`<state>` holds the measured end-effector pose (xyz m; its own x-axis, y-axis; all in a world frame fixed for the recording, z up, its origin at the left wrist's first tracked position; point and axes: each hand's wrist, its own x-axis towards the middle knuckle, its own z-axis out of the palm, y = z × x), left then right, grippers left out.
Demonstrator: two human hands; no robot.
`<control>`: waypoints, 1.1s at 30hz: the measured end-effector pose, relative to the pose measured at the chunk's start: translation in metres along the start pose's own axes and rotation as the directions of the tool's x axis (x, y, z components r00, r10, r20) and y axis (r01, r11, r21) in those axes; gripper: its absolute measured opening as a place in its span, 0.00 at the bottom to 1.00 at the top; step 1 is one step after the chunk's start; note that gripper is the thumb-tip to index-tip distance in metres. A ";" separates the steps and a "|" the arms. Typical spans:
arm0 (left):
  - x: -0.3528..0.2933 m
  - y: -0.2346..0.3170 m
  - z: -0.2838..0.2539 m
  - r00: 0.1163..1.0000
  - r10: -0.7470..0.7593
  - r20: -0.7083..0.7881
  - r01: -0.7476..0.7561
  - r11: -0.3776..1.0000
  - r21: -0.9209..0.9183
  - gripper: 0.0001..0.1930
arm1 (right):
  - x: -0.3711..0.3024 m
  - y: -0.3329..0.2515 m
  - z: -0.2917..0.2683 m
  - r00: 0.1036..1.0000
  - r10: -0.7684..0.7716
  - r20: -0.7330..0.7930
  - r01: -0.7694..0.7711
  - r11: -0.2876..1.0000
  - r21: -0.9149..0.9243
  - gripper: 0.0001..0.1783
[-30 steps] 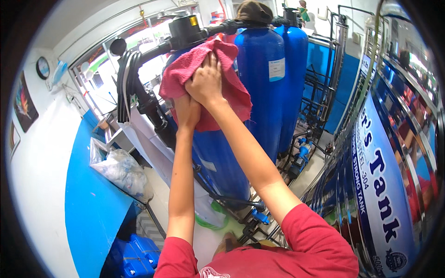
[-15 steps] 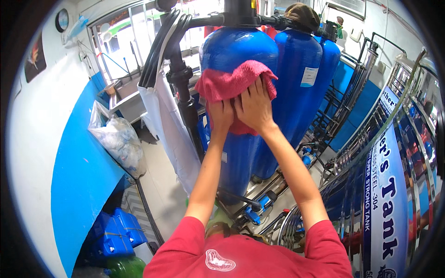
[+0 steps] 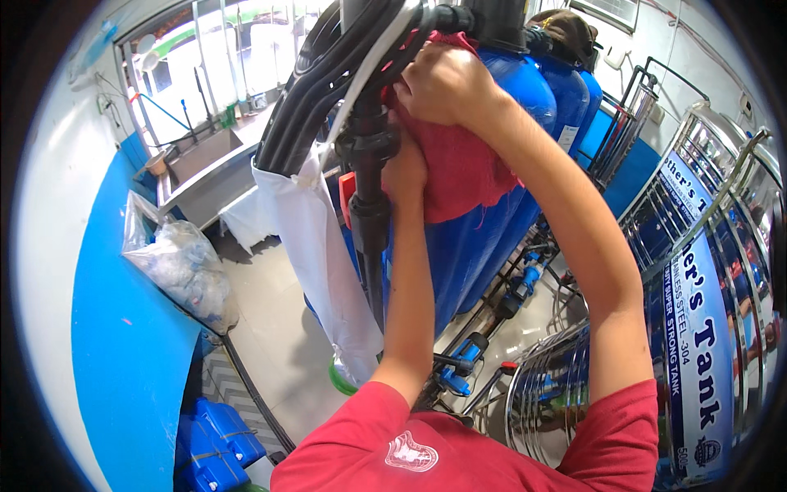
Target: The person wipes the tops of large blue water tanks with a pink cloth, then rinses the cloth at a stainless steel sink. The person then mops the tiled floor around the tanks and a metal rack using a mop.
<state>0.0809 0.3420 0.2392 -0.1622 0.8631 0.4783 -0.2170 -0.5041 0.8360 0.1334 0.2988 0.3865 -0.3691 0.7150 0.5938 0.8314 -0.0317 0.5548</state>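
A red towel (image 3: 467,176) drapes over the front of the nearest tall blue tank (image 3: 525,86). My right hand (image 3: 447,84) is bunched around the towel's upper part, close to the tank's top and the black pipework. Lower and to the left, my left hand (image 3: 405,168) is against the towel, beside the upright black pipe (image 3: 373,156). Its fingers are hidden by the towel and the pipe.
Black hoses (image 3: 303,111) and a white sheet (image 3: 307,246) stand left of the tank. More blue tanks (image 3: 566,94) are behind it. A shiny steel tank (image 3: 738,271) is at right, blue-bodied pumps (image 3: 467,361) below. A plastic bag (image 3: 193,266) and sink (image 3: 201,160) are at left.
Both hands and the towel have shifted toward the tank's left side, by the black pipe. My right hand has risen and gone from lying flat to closing on the towel. The view has moved nearer.
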 end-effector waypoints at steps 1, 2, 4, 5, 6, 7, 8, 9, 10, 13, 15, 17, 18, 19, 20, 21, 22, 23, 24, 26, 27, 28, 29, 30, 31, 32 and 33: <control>-0.001 -0.002 0.000 0.999 0.054 -0.004 -0.054 0.998 0.021 0.25 | 0.015 -0.002 0.007 0.988 0.053 0.144 -0.051 0.999 -0.020 0.23; -0.002 -0.005 -0.005 0.998 0.060 0.021 -0.061 0.997 0.041 0.25 | 0.030 -0.005 0.013 0.958 0.066 0.278 -0.049 0.997 -0.067 0.24; -0.006 -0.009 -0.013 0.976 0.031 0.216 -0.069 0.983 0.170 0.27 | 0.046 -0.012 0.023 0.949 0.079 0.304 -0.062 0.996 -0.065 0.22; -0.010 -0.009 -0.018 0.958 -0.011 0.285 -0.056 0.973 0.224 0.27 | 0.050 -0.015 0.027 0.942 0.050 0.331 -0.031 0.998 -0.062 0.22; -0.015 -0.010 -0.021 0.939 -0.114 0.325 0.066 0.986 0.154 0.28 | 0.049 -0.017 0.029 0.979 0.085 0.186 -0.083 0.996 -0.019 0.21; -0.021 -0.011 -0.023 0.920 -0.208 0.332 0.194 0.978 0.074 0.29 | 0.045 -0.020 0.031 0.992 0.082 0.100 -0.083 0.996 0.006 0.20; -0.031 -0.012 -0.025 0.925 -0.190 0.328 0.194 0.981 0.018 0.30 | 0.039 -0.021 0.031 0.996 0.082 0.019 -0.083 0.996 0.034 0.20; -0.042 -0.015 -0.026 0.930 -0.171 0.325 0.194 0.980 -0.038 0.31 | 0.024 -0.024 0.030 0.995 0.083 -0.050 -0.079 0.994 0.074 0.19; -0.056 -0.020 -0.030 0.958 -0.039 0.284 0.063 0.995 -0.077 0.32 | 0.014 -0.026 0.028 0.992 0.081 -0.094 -0.071 0.993 0.098 0.18; -0.087 -0.055 -0.055 0.924 0.206 0.321 -0.183 0.978 -0.101 0.36 | -0.027 -0.046 0.024 0.993 0.048 -0.108 -0.034 0.992 0.123 0.17; -0.107 -0.079 -0.065 0.877 0.279 0.391 -0.270 0.960 -0.080 0.38 | -0.057 -0.067 0.023 0.999 -0.028 -0.019 0.028 0.999 -0.019 0.19; -0.131 -0.102 -0.083 0.835 0.309 0.455 -0.333 0.942 -0.030 0.41 | -0.087 -0.089 0.023 0.990 -0.112 0.085 0.126 0.974 -0.190 0.23; -0.141 -0.112 -0.091 0.826 0.285 0.487 -0.325 0.946 -0.001 0.41 | -0.098 -0.096 0.026 0.982 -0.171 -0.078 0.160 0.978 -0.135 0.22; -0.151 -0.123 -0.100 0.813 0.267 0.517 -0.322 0.947 0.016 0.41 | -0.114 -0.104 0.029 0.993 -0.085 0.083 0.092 0.993 -0.074 0.21; -0.161 -0.135 -0.108 0.798 0.256 0.545 -0.325 0.945 0.033 0.41 | -0.135 -0.114 0.031 0.974 -0.006 0.225 0.011 1.000 -0.023 0.21; -0.168 -0.149 -0.120 0.778 0.235 0.583 -0.313 0.949 0.034 0.42 | -0.154 -0.125 0.038 0.928 0.065 0.367 -0.076 0.997 0.014 0.20; -0.176 -0.164 -0.132 0.751 0.221 0.623 -0.306 0.951 0.032 0.43 | -0.173 -0.136 0.049 0.871 0.078 0.485 -0.100 0.995 0.021 0.21; -0.185 -0.179 -0.143 0.720 0.206 0.662 -0.298 0.954 0.027 0.44 | -0.193 -0.148 0.063 0.846 0.068 0.528 -0.104 0.994 0.038 0.21; -0.198 -0.193 -0.152 0.717 0.156 0.680 -0.270 0.961 0.064 0.44 | -0.211 -0.161 0.081 0.785 0.051 0.618 -0.133 0.987 0.088 0.21; -0.223 -0.224 -0.172 0.703 0.062 0.709 -0.228 0.963 0.141 0.45 | -0.241 -0.192 0.120 0.713 -0.017 0.701 -0.162 0.969 0.187 0.20; -0.234 -0.241 -0.179 0.707 0.028 0.707 -0.197 0.967 0.159 0.45 | -0.254 -0.207 0.138 0.864 0.005 0.503 -0.153 0.955 0.255 0.19; -0.245 -0.258 -0.184 0.711 -0.004 0.703 -0.164 0.971 0.172 0.44 | -0.263 -0.223 0.155 0.935 0.036 0.353 -0.144 0.948 0.284 0.18; -0.257 -0.274 -0.187 0.731 0.001 0.682 -0.156 0.974 0.165 0.44 | -0.271 -0.238 0.170 0.979 0.066 0.193 -0.122 0.947 0.296 0.16; -0.264 -0.293 -0.192 0.694 -0.071 0.717 -0.138 0.964 0.229 0.42 | -0.279 -0.256 0.180 0.933 0.033 0.358 -0.140 0.950 0.279 0.15; -0.267 -0.312 -0.195 0.675 -0.104 0.731 -0.150 0.950 0.274 0.40 | -0.284 -0.270 0.189 0.804 -0.022 0.595 -0.155 0.957 0.245 0.14; -0.268 -0.327 -0.197 0.621 -0.212 0.755 -0.100 0.933 0.345 0.38 | -0.287 -0.284 0.196 0.730 -0.023 0.683 -0.199 0.949 0.245 0.13; -0.268 -0.338 -0.197 0.651 -0.191 0.735 -0.062 0.951 0.303 0.36 | -0.288 -0.294 0.203 0.566 -0.044 0.823 -0.256 0.940 0.227 0.14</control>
<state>0.0078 0.2754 -0.2249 0.6430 0.6817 0.3492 0.0949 -0.5233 0.8469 0.0791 0.2441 -0.0656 0.0963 0.9810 -0.1683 0.9699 -0.0545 0.2373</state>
